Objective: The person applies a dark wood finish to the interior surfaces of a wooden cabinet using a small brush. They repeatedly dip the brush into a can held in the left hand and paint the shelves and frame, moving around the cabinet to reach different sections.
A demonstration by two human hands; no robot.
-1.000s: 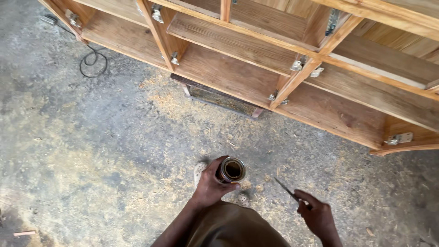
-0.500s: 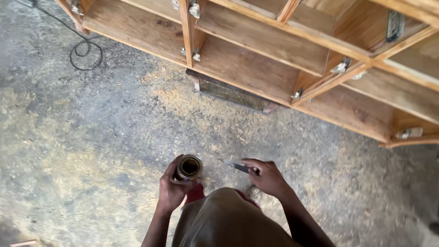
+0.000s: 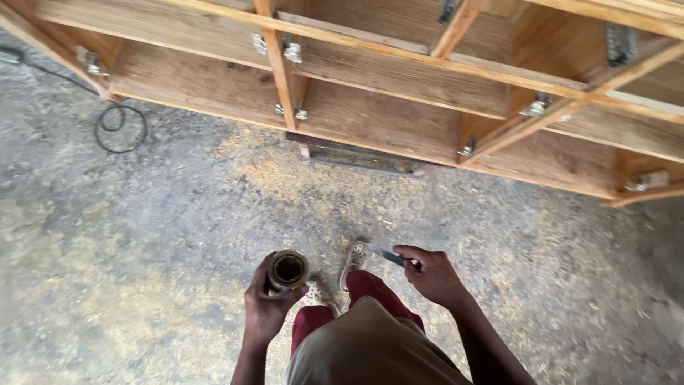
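Head view, looking down at a person standing on a concrete floor point(image 3: 142, 235) strewn with sawdust.

Left hand point(image 3: 265, 308): the grip is closed around a small round tin point(image 3: 288, 270), fingers wrapped about its side wall. The tin is held upright, mouth open and facing up; its inside looks dark brown, but what it holds cannot be told.

Right hand point(image 3: 432, 274): the grip is closed on a thin flat-bladed tool point(image 3: 387, 255), pinched between thumb and fingers. The tool's long axis runs nearly level, slightly raised at the free end. That end points away from the right grip toward the tin, and stops short of it, so tool and tin are apart.

Below and between the two grips: light-coloured shoes point(image 3: 354, 257), dark red trousers point(image 3: 374, 289) and a tan garment point(image 3: 370, 349) of the same person.

Beyond both grips, well apart: a large wooden cabinet frame point(image 3: 370, 107) lying on the floor, its open compartments fitted with metal brackets point(image 3: 292, 51). Far to the side of the left grip, a coiled black cable point(image 3: 121, 128) lies on the floor.
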